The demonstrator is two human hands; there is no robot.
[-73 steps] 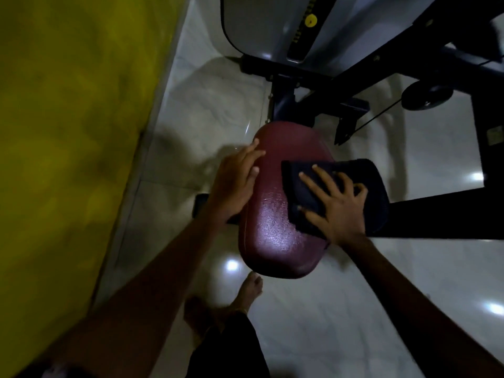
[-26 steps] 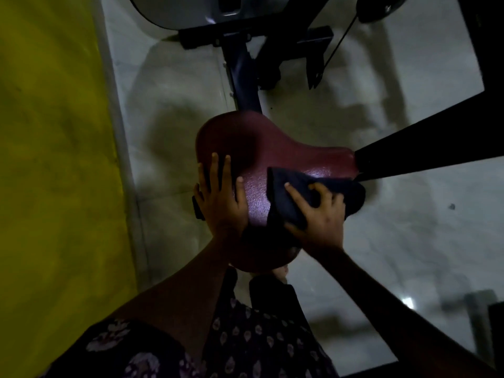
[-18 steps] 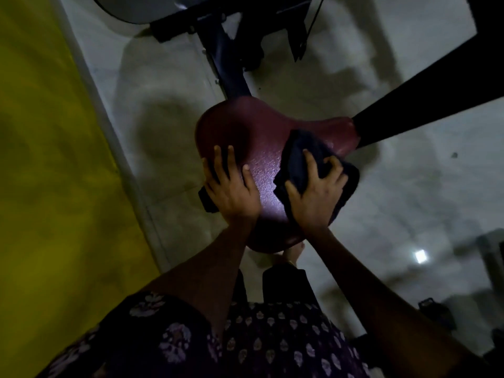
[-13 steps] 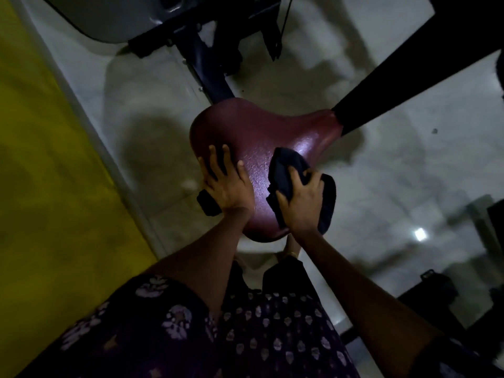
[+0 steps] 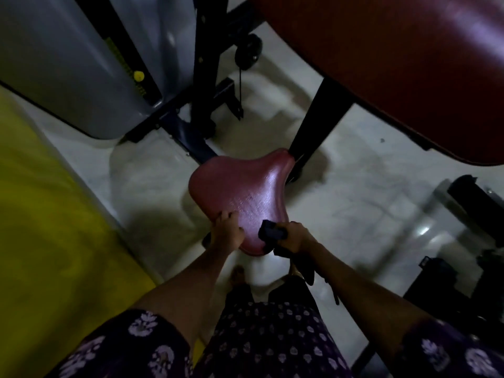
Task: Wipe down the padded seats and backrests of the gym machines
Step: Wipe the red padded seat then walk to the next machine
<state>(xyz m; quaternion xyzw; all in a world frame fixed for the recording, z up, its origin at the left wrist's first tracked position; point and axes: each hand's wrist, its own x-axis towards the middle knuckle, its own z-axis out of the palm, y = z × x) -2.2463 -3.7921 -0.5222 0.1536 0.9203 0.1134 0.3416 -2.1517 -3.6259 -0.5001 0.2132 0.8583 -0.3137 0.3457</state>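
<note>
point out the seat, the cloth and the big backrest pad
seat (image 5: 240, 192): head view, middle of its maroon top
cloth (image 5: 271, 232): head view, bunched part gripped by the right hand
backrest pad (image 5: 395, 64): head view, middle of its red face

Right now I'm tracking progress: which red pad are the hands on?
The small saddle-shaped seat, low by the floor, not the big pad overhead.
</note>
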